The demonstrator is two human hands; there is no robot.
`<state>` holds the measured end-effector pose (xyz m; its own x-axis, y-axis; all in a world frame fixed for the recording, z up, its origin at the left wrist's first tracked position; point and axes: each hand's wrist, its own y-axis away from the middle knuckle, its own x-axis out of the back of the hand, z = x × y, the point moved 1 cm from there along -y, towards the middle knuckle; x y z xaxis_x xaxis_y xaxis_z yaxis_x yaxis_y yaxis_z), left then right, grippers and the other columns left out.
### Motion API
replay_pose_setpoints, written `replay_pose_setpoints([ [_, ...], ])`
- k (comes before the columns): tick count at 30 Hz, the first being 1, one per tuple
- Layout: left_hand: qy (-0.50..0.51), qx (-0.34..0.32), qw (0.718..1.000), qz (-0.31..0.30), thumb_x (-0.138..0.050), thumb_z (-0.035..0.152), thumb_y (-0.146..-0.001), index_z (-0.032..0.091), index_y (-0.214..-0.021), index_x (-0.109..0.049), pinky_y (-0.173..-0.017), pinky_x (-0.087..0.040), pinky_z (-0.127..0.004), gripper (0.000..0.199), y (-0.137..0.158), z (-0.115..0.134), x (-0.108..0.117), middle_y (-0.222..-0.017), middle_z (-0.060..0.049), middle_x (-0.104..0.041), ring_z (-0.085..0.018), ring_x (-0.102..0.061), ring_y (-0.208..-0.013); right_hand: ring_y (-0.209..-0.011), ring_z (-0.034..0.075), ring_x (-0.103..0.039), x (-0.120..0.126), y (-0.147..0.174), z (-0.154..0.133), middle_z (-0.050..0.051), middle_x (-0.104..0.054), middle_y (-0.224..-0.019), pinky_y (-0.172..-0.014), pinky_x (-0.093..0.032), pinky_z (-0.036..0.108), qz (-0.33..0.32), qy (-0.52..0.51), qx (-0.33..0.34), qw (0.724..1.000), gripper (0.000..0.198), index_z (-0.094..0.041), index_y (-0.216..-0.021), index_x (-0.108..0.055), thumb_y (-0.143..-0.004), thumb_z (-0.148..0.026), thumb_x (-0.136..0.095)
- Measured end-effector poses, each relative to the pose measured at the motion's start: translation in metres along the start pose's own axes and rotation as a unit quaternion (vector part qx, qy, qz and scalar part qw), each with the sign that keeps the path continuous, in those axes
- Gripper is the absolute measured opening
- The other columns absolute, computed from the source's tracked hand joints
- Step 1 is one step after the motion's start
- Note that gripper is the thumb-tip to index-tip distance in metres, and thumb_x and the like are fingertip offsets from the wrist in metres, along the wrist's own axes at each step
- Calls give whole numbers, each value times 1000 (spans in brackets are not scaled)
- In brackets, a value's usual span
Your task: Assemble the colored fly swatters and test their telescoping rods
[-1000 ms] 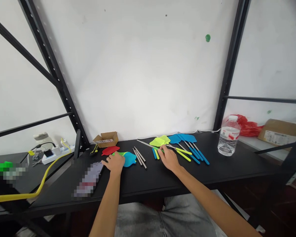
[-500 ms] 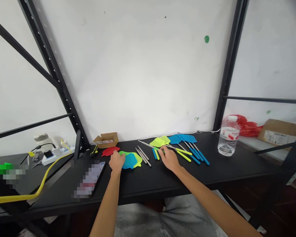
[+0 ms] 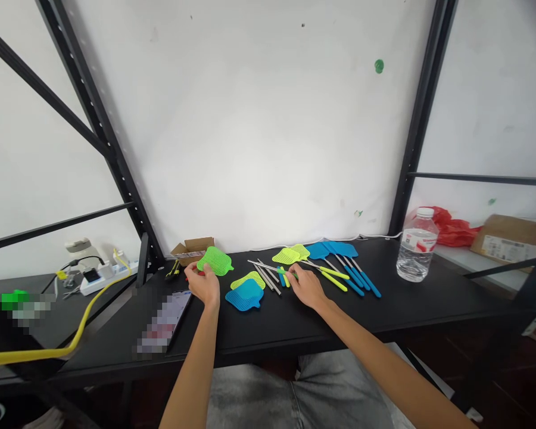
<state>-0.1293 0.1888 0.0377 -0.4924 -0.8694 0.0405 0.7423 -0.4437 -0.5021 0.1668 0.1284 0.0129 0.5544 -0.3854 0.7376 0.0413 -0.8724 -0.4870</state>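
Observation:
My left hand is closed on a green fly swatter head, raised above the black table. A blue swatter head lies beside it, overlapping a yellow-green swatter head. A red head is mostly hidden behind my left hand. My right hand grips a green handle with a thin metal rod pointing left. Several loose metal rods lie between my hands, near a short blue handle. Beyond my right hand are yellow-green swatters and blue swatters with handles.
A phone lies at the left, with a small open cardboard box behind it. A water bottle stands at the right. Metal shelf posts flank the table; a yellow cable runs at the left.
My left hand has lifted the green swatter head off the table, up and slightly left. The blue and yellow-green heads now lie farther right. My right hand keeps its grip; the rod dips slightly.

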Motion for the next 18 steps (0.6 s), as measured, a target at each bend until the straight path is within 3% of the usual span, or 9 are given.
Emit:
replay_pose_setpoints([
  [2,75,29,997,-6,-61,25,-79,20,-105,-52,-76,-52,-35,28,-1,-4,-5,-88,-4,-64,-18,-64,-74,-72,19,-60,-1,0,1,2,-64,-73,-58,-23,25,-3,0,3,1000,29,-23,-96,-55,-100,-43,-35],
  [5,197,91,972,-84,-61,25,-79,18,-107,-49,-60,-53,-29,31,-1,-11,-16,-84,-3,-63,-15,-63,-63,-73,19,-60,-2,-1,2,2,-65,-75,-59,-24,25,-6,1,10,1000,29,-23,-97,-56,-100,-43,-35],
  [9,247,109,951,-152,-64,27,-79,17,-106,-49,-53,-52,-26,33,6,-14,-26,-76,-1,-64,-14,-62,-55,-73,19,-60,-3,-1,2,2,-65,-75,-59,-24,25,-4,1,13,1000,30,-23,-97,-56,-100,-43,-35],
  [18,234,129,956,-125,-64,23,-78,17,-106,-49,-50,-52,-24,32,9,-15,-27,-71,0,-65,-14,-64,-52,-72,19,-60,-1,0,0,2,-65,-74,-60,-25,25,-3,-4,13,1000,31,-22,-96,-56,-100,-43,-34],
])
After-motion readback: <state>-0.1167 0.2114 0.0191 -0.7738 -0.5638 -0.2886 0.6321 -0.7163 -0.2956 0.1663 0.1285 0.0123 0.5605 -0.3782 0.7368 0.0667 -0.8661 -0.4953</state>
